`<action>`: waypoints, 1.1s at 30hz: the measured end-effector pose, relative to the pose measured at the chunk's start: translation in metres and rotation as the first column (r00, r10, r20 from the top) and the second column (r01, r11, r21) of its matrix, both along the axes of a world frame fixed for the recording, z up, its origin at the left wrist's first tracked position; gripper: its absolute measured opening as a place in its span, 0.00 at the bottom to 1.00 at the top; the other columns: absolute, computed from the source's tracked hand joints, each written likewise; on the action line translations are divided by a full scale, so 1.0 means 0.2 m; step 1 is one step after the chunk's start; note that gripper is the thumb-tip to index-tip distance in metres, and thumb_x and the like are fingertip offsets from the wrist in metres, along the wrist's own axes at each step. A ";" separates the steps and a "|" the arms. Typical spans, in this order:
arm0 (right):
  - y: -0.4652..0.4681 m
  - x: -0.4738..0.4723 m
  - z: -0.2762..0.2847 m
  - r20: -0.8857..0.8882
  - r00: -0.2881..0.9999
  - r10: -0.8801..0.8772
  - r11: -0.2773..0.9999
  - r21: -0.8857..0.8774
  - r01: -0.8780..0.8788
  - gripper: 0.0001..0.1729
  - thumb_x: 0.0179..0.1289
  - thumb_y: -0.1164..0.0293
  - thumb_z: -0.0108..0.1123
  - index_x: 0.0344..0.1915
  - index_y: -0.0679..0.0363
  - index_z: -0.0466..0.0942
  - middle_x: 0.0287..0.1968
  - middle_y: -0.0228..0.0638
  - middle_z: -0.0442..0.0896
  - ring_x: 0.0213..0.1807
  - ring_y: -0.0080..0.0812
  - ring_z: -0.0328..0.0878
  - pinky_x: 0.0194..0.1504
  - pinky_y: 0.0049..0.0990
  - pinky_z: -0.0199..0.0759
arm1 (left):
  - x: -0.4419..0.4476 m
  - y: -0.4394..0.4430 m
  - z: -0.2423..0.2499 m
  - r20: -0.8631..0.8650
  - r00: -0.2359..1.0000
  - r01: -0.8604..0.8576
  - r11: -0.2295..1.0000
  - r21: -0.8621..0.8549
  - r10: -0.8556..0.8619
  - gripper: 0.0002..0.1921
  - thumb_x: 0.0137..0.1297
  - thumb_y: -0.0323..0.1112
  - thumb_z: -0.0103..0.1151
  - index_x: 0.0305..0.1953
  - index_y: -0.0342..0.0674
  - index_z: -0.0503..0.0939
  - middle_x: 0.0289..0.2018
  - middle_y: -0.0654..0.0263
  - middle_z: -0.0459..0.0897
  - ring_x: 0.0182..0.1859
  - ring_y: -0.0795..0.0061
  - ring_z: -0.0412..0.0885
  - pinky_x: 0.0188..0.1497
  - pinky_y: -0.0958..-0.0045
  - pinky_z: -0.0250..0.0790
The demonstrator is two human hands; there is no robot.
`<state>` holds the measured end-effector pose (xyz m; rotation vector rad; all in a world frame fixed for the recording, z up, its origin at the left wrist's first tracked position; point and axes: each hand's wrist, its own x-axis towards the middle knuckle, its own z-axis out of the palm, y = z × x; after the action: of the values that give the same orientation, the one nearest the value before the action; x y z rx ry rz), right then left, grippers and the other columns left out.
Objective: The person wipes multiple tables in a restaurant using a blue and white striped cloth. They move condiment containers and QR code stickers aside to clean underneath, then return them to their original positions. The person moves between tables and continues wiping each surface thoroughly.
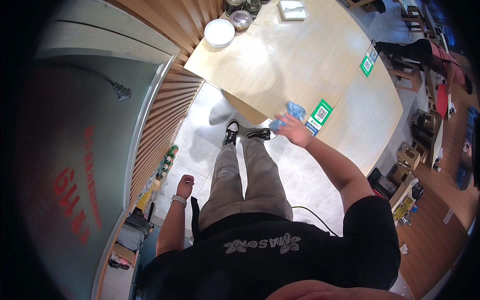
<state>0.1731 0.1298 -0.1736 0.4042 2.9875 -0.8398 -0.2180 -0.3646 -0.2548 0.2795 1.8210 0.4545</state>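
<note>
A crumpled blue-and-white cloth (296, 110) is in my right hand (294, 130), at the near edge of a pale wood-top table (300, 63). My fingers lie over the cloth and hide part of it. Just to the right, a green-framed card with a printed code (321, 113) lies on the tabletop. My left hand (185, 186) hangs low at my side, away from the table. Its fingers are curled and nothing clear shows in them; a watch (179, 200) circles that wrist.
Stacked white plates (219, 33), a lidded jar (240, 20) and a napkin holder (292, 10) stand at the table's far end. A slatted wood wall (165, 101) runs left, with green bottles (169, 161) on the floor. Across the aisle, a person (431, 56) bends beside wooden stools (408, 155).
</note>
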 end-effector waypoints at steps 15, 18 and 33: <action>0.13 -0.78 -0.13 -0.248 0.938 -0.242 0.955 0.108 0.275 0.29 0.66 0.67 0.61 0.68 0.47 0.79 0.71 0.30 0.78 0.83 0.40 0.59 0.84 0.47 0.48 | 0.05 -0.06 0.15 -0.324 0.943 0.154 0.964 0.216 -0.079 0.13 0.66 0.19 0.57 0.50 0.39 0.75 0.41 0.62 0.85 0.44 0.70 0.85 0.51 0.66 0.79; 0.05 -0.13 -0.03 0.057 0.742 -0.668 0.715 0.327 0.618 0.39 0.74 0.54 0.59 0.78 0.58 0.66 0.74 0.47 0.72 0.78 0.58 0.62 0.83 0.56 0.42 | 0.03 0.04 0.19 -0.296 0.954 0.121 0.964 0.238 -0.047 0.14 0.66 0.18 0.56 0.51 0.39 0.74 0.41 0.63 0.84 0.43 0.70 0.84 0.49 0.68 0.79; 0.02 -0.75 -0.07 -0.164 0.956 -0.245 0.928 0.247 0.280 0.35 0.72 0.54 0.59 0.78 0.40 0.69 0.67 0.30 0.79 0.83 0.44 0.58 0.83 0.52 0.47 | 0.03 0.27 0.12 -0.257 0.937 0.293 0.931 0.219 -0.235 0.10 0.71 0.22 0.58 0.51 0.38 0.76 0.40 0.61 0.87 0.46 0.70 0.87 0.52 0.68 0.79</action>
<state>0.0232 0.1335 -0.1885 0.8042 3.2277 -0.4846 -0.2118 -0.3099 -0.2316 0.7748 1.9091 0.4787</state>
